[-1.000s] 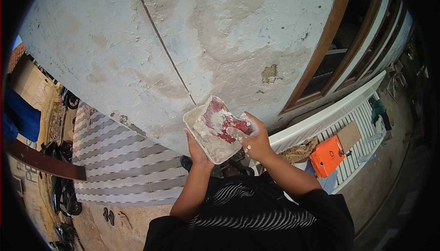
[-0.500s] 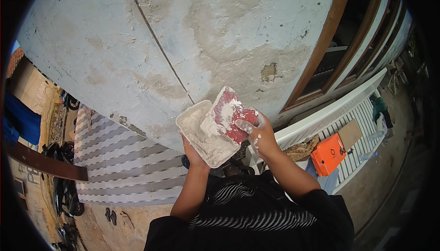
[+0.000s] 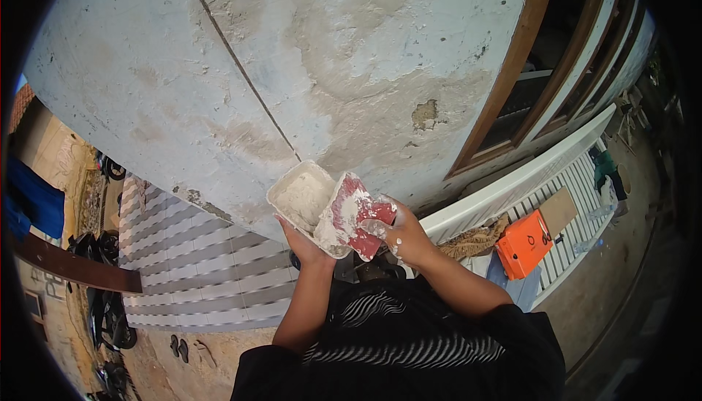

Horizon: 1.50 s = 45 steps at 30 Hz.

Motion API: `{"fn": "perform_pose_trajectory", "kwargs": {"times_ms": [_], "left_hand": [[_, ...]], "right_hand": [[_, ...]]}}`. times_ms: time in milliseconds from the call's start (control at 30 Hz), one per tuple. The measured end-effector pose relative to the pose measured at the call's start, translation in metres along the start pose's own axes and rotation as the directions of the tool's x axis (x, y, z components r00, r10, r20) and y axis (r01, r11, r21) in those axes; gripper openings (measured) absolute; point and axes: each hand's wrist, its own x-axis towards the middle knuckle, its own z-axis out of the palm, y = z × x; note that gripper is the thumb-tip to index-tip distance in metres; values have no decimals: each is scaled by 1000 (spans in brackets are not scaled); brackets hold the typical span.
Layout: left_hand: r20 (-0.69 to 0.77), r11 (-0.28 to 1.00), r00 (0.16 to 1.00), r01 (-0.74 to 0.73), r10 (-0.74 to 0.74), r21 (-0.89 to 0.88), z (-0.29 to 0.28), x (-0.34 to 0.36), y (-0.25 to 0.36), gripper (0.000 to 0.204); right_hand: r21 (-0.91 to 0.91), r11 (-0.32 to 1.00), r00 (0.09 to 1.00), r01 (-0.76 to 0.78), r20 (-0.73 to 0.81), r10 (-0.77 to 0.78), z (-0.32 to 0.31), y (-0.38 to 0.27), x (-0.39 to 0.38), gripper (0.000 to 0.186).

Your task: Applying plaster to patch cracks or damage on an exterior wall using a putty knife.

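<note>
My left hand grips a shallow rectangular tub from below and the left side. Pale, thick putty coats the inside of the tub. In my right hand is a red flat scraper, its face smeared with white putty, pinched between thumb and fingers. The scraper's left edge sits over the tub's near right corner, with putty heaped against it. White flecks cover my right thumb and knuckles. Beyond the tub stands a pale blue wall with beige patches and a hole.
A brown-framed window is at the right of the wall. Below it runs a white slatted bench carrying an orange box and a tan board. Striped floor tiles lie to the left, with sandals nearby.
The scraper has moved down and left, across the putty to the tub's near right corner. The tub has shifted slightly left, and more of its far inside now shows.
</note>
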Motion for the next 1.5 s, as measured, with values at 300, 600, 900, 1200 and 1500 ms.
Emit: {"fn": "perform_pose_trajectory", "kwargs": {"times_ms": [300, 600, 900, 1200, 1500], "left_hand": [[-26, 998, 999, -43, 42, -44, -7, 1, 3, 64], [60, 998, 996, 63, -61, -30, -20, 0, 0, 70], [178, 957, 951, 274, -253, -99, -45, -10, 3, 63], [106, 958, 955, 283, -277, -40, -51, -17, 1, 60], [100, 952, 948, 304, -301, -21, -57, -15, 0, 57]], "right_hand": [[368, 913, 983, -177, 20, 183, -5, -2, 1, 35], [628, 767, 979, -130, -40, 199, -19, -10, -1, 35], [714, 665, 928, 218, -363, 86, -117, 24, 5, 25], [530, 746, 790, 404, -613, 7, -163, 57, 28, 32], [568, 732, 728, 376, -670, 146, -119, 99, 61, 26]]}}
